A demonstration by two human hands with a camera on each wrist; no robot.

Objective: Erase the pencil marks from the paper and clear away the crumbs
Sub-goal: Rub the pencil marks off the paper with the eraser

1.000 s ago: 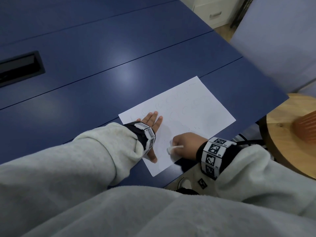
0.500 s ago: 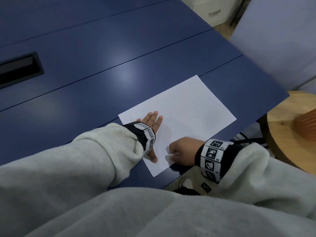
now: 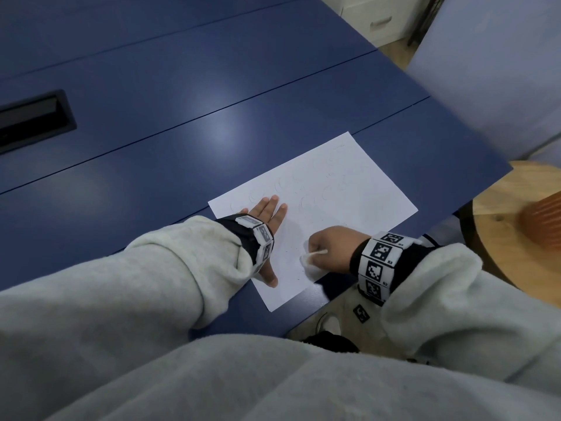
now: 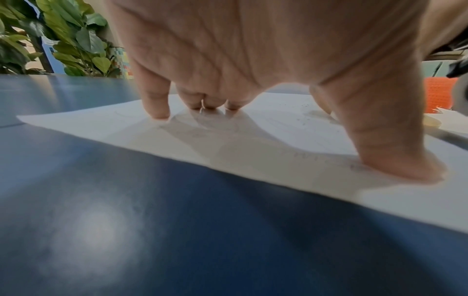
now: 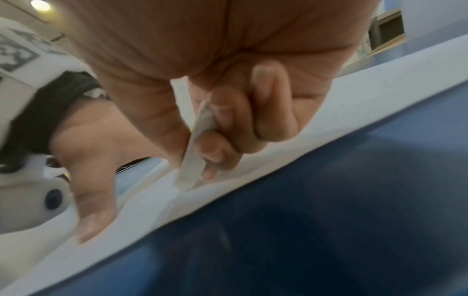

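The paper (image 3: pixel 315 217) lies at the near edge of the blue surface (image 3: pixel 182 117), faint pencil marks (image 3: pixel 306 189) on its far half. The left hand (image 3: pixel 267 220) presses it flat with fingers spread. The right hand (image 3: pixel 331 247), its grip curled, pinches a white eraser (image 5: pixel 195 148) whose tip touches the sheet near dark crumbs (image 3: pixel 291 253).

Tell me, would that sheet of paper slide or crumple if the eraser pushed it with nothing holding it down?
Probably it would slide: the paper lies loose on a glossy blue table. It also looks thin and floppy, so it might buckle; the left hand presses spread fingers on it while the right hand works the eraser. Its near corner overhangs the table edge.
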